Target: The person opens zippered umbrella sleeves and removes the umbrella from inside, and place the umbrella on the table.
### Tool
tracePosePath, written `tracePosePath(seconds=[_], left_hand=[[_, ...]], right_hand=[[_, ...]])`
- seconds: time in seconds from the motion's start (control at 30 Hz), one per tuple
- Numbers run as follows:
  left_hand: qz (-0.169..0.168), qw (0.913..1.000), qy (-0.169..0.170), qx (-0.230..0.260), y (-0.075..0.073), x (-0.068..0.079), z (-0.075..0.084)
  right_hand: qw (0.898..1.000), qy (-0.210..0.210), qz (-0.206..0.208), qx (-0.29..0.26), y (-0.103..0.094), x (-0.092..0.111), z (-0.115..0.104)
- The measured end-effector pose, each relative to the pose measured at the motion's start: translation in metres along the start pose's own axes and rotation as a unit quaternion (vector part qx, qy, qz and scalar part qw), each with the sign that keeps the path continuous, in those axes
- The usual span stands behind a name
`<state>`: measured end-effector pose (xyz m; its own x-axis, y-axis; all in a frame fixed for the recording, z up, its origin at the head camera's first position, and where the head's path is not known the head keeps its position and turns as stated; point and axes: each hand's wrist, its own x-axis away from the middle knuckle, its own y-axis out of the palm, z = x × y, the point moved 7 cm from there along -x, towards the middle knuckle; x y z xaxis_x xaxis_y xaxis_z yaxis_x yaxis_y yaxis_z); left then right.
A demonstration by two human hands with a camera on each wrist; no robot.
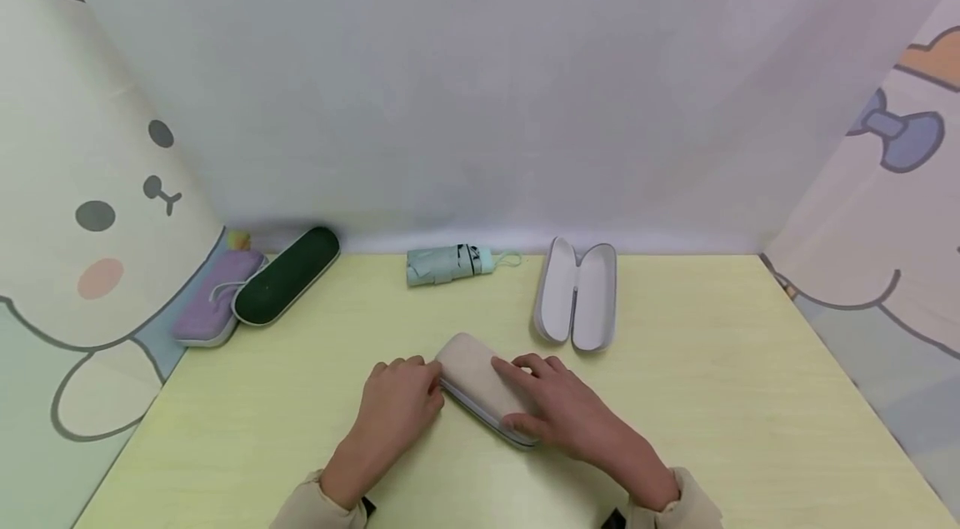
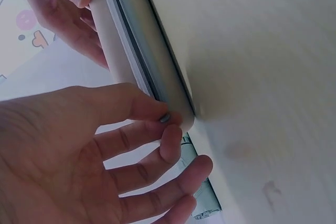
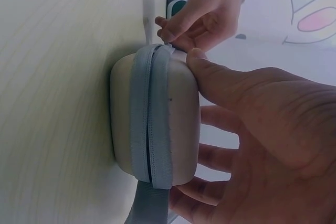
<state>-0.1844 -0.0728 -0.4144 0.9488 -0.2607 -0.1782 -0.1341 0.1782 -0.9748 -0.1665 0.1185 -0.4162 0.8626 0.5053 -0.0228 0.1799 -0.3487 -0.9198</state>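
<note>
A beige zippered glasses case (image 1: 480, 383) lies slanted on the table, with grey-blue tape along its seam. At its far left corner my left hand (image 1: 401, 404) pinches the small dark zipper pull (image 2: 165, 118) between thumb and index finger; the other fingers are loosely bent. My right hand (image 1: 558, 408) holds the case from above, thumb on the left edge of the lid and fingers spread across it. In the right wrist view the near end shows a narrow dark slit between the zipper tapes (image 3: 149, 114), and a grey strap (image 3: 149, 203) below.
Behind the case lies a folded light-blue umbrella (image 1: 448, 264). An open white glasses case (image 1: 594, 296) stands to the right of it. At the back left, a dark green case (image 1: 288, 275) leans against a purple case (image 1: 217, 296). Printed cloth walls (image 1: 480, 96) border the table.
</note>
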Motion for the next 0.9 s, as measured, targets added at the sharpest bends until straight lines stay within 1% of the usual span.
tracePosePath(seconds=[0.17, 0.37, 0.63, 0.9], left_hand=[[-0.004, 0.9999, -0.01, 0.005, 0.0009, -0.0005, -0.0043], [-0.004, 0.9999, -0.011, 0.005, 0.0021, -0.0023, -0.0062], [-0.014, 0.9998, -0.013, 0.006, 0.0052, -0.0035, -0.0091], [0.005, 1.0, -0.002, -0.007, 0.004, -0.0039, -0.0085]], right_hand=[[1.0, 0.002, 0.001, 0.0, 0.001, -0.0008, 0.0], [1.0, 0.002, 0.003, 0.009, 0.0001, 0.0, -0.0002], [1.0, -0.003, 0.009, 0.012, -0.0009, 0.0019, -0.0019], [1.0, -0.006, 0.01, 0.011, -0.0017, 0.0023, -0.0028]])
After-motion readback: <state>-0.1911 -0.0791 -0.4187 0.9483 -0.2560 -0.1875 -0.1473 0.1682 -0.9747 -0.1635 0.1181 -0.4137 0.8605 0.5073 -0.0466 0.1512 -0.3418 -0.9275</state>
